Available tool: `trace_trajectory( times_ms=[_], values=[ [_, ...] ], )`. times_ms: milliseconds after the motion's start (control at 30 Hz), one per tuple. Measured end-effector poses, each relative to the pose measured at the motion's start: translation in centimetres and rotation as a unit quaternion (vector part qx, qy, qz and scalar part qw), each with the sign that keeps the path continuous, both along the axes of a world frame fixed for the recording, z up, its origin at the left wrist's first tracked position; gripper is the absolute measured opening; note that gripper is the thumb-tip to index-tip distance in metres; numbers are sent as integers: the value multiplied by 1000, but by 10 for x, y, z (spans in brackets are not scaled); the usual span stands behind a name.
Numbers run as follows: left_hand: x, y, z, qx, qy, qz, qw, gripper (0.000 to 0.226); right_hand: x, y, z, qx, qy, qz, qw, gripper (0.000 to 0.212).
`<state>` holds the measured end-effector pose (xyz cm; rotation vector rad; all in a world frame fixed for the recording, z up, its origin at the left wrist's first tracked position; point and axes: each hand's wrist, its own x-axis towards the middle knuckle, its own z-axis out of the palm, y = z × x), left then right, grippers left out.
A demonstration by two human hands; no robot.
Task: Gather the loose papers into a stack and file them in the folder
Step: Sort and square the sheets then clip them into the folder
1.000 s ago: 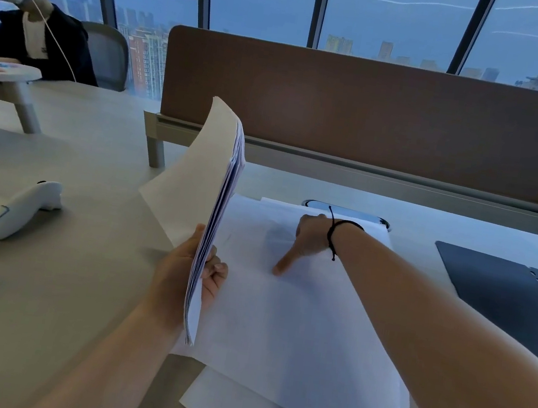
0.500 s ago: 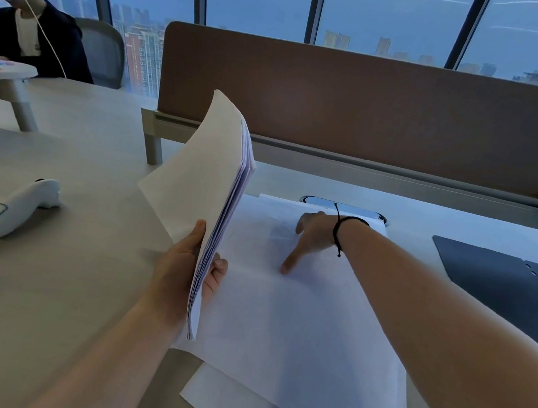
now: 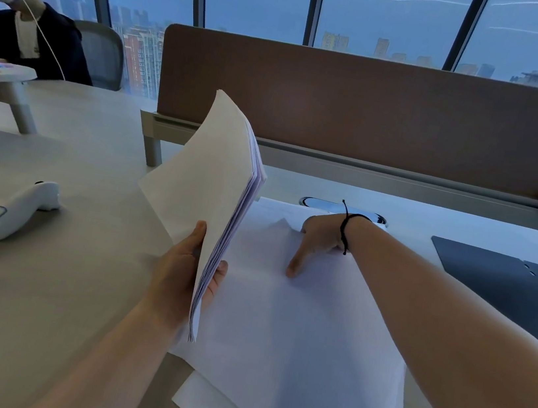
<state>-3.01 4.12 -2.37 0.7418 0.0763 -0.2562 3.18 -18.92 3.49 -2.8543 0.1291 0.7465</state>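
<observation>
The left hand grips a stack of papers by its lower edge, thumb on the near face, fingers curled behind, holding it upright and tilted above the counter. Just right of the stack, the right hand rests on loose white sheets lying overlapped on the counter, index finger stretched out and pressing the top sheet, other fingers curled; a black cord circles its wrist. Well right of the stack lies a dark folder, flat. Left of the stack sits a white controller.
</observation>
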Motion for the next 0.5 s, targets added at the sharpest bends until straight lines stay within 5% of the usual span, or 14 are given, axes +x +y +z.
trace_trajectory(
  times_ms=[167,200,300,400,500],
  values=[
    [1,1,0,63,-34,-4,997,50,-26,-14,3,105,14,-43,993,59],
    [0,3,2,89,-29,14,995,34,-33,-18,3,138,2,-53,989,55],
    [3,14,3,147,-29,68,986,54,-58,-33,3,224,-87,-75,968,23],
    [-2,22,12,167,-54,102,979,21,-92,-53,4,319,-224,-122,913,21],
    [-12,20,17,197,-70,113,971,12,-130,-68,4,460,-262,-185,828,17]
  ],
)
